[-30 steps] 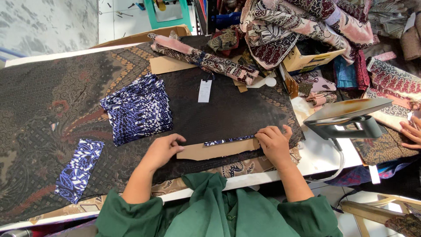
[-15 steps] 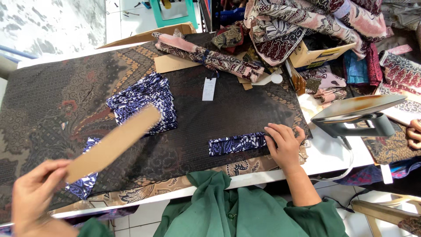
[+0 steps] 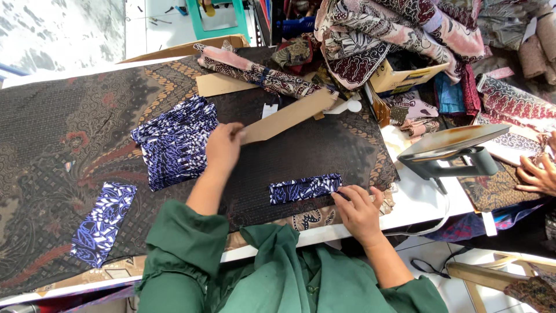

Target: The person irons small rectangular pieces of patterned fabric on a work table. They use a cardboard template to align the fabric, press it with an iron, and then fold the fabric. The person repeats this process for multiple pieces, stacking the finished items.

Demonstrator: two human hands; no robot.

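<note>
Swinging the cardboard strip (image 3: 288,116) back over the table, left hand (image 3: 223,148) now grips it.

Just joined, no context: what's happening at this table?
A person in green sleeves works at a table covered in dark patterned cloth. The left hand holds a long cardboard strip above the cloth. The right hand presses the end of a folded blue-and-white fabric strip. A stack of similar blue pieces lies beside the left hand.

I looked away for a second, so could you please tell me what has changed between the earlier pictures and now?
The left hand lifted the long brown cardboard strip off the folded blue-and-white patterned fabric piece, swung it out left, then carried it back over the dark cloth. The right hand stayed at the piece's right end. The blue fabric stack and iron stayed put.
</note>
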